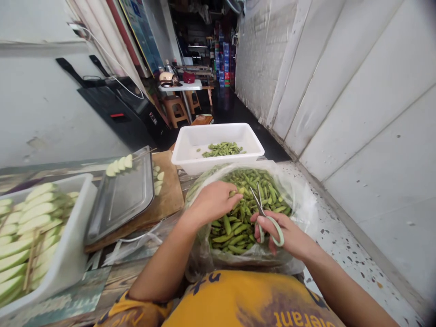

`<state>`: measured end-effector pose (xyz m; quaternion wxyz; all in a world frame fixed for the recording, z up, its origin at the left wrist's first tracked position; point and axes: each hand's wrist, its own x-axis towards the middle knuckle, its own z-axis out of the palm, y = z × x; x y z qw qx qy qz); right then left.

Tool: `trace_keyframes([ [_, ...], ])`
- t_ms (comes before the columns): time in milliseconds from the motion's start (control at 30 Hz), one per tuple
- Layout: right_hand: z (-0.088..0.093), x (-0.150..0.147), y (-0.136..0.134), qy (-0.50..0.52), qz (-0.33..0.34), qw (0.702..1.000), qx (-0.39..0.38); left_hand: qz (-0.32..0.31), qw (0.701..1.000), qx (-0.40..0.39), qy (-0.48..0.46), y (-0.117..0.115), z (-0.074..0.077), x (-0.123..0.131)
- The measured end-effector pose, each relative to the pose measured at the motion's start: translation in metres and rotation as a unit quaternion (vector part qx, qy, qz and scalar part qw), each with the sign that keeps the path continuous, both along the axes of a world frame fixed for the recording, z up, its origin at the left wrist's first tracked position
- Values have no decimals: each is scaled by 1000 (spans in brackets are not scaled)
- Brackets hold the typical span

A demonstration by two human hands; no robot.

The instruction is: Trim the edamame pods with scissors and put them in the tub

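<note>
The right hand (286, 232) grips scissors (261, 210), blades parted and pointing far, slightly left. Just left of their tips, the left hand (218, 196) bunches its fingers over green pods (235, 229) inside the plastic bag (304, 215); whether it pinches one, I can't tell.

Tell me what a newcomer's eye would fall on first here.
Probably the open scissors in the right hand, over a clear plastic bag full of green pods near the middle of the picture. Next, perhaps, the white tub at the left edge, heaped with pale green slices, and the smaller heap of pods in the second white tub, just beyond the bag.
</note>
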<state>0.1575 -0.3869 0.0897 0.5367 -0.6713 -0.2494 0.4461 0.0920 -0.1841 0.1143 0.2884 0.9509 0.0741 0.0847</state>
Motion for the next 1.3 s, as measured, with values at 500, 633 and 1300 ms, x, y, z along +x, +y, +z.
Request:
trace_keyframes([
  [500,0,0,5,-86,-12,996,-28,-81,990,-115,9,-8,0,5],
  [633,-1,1,4,-39,-28,999,3,-24,965,-263,10,-11,-1,9],
  [1300,7,-6,12,28,-62,994,86,90,856,-501,-90,-41,-4,15],
])
